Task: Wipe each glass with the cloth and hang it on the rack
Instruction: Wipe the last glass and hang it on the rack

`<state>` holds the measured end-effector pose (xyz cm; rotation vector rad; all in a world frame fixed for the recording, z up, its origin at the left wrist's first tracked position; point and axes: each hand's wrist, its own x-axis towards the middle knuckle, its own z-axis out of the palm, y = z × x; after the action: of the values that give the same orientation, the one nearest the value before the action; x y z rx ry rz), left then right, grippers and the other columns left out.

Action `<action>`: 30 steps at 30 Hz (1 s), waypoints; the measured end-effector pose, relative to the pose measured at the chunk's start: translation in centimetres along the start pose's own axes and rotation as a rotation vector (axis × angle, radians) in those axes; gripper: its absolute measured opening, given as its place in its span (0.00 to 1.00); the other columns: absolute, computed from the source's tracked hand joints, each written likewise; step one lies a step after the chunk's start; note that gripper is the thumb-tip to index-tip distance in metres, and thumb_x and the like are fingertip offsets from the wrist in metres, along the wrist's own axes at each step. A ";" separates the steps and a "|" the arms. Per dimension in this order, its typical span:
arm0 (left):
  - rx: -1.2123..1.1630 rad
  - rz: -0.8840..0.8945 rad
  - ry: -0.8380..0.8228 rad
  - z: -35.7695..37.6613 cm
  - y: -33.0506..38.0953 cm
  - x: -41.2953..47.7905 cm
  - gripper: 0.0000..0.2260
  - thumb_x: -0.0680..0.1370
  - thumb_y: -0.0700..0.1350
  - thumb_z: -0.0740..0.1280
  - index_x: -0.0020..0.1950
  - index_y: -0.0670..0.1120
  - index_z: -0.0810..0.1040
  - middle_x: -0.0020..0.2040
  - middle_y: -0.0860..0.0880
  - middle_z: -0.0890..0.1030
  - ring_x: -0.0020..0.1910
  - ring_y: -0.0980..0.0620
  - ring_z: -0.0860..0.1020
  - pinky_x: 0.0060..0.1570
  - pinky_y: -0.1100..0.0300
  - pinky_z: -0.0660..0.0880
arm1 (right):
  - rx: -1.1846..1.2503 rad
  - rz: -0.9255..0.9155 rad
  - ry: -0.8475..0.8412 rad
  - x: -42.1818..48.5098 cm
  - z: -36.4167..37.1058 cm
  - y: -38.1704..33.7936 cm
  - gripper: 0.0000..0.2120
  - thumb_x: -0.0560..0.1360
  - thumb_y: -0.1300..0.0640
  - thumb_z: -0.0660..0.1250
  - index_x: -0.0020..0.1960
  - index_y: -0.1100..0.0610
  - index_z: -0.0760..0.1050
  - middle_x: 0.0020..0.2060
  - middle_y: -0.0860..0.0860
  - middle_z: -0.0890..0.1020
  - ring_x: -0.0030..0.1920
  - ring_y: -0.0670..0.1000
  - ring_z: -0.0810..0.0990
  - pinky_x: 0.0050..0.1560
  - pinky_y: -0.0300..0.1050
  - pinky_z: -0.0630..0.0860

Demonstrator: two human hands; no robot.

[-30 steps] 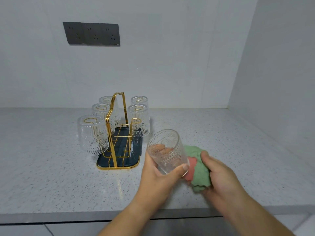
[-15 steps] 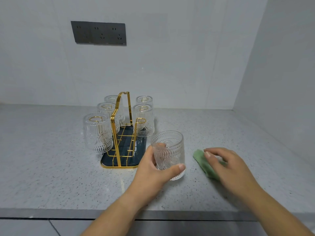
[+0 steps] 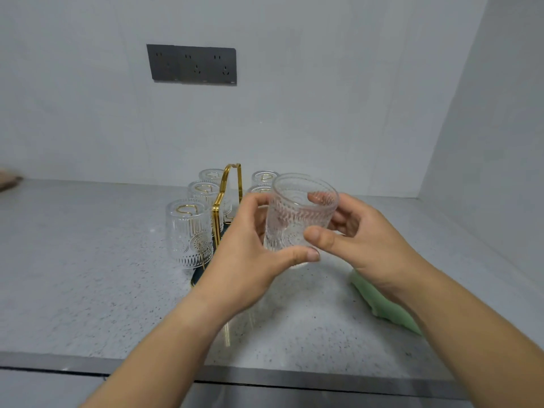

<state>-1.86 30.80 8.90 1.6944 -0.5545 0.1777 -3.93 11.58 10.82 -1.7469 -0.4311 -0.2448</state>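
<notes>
Support surface: countertop [image 3: 88,290], pale grey stone with fine dark speckle, glossy enough to show a faint gold reflection near its front. It meets the white walls at the far side and on the right. Front edge is a darker grey strip.

Directly on it:
- Rack [image 3: 219,213], gold wire on a dark tray base, at centre. Its near right part is hidden. Inverted glasses [image 3: 190,231] hang on it.
- Cloth [image 3: 385,307], light green, near right, well apart from the rack, partly covered.
- Brownish item [image 3: 8,182] at the far left edge; cut off, cannot identify.
</notes>
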 end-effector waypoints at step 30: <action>-0.045 -0.206 0.017 -4.0 5.0 6.2 0.34 0.76 0.73 0.59 0.75 0.54 0.71 0.67 0.52 0.78 0.68 0.53 0.75 0.77 0.45 0.64 | -0.026 0.084 0.311 7.6 -0.9 -2.7 0.25 0.71 0.44 0.77 0.64 0.51 0.78 0.52 0.51 0.84 0.51 0.50 0.84 0.53 0.51 0.79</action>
<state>2.03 32.51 16.71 1.6926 -0.3661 0.0307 1.96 12.38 16.39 -1.7118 -0.1286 -0.4554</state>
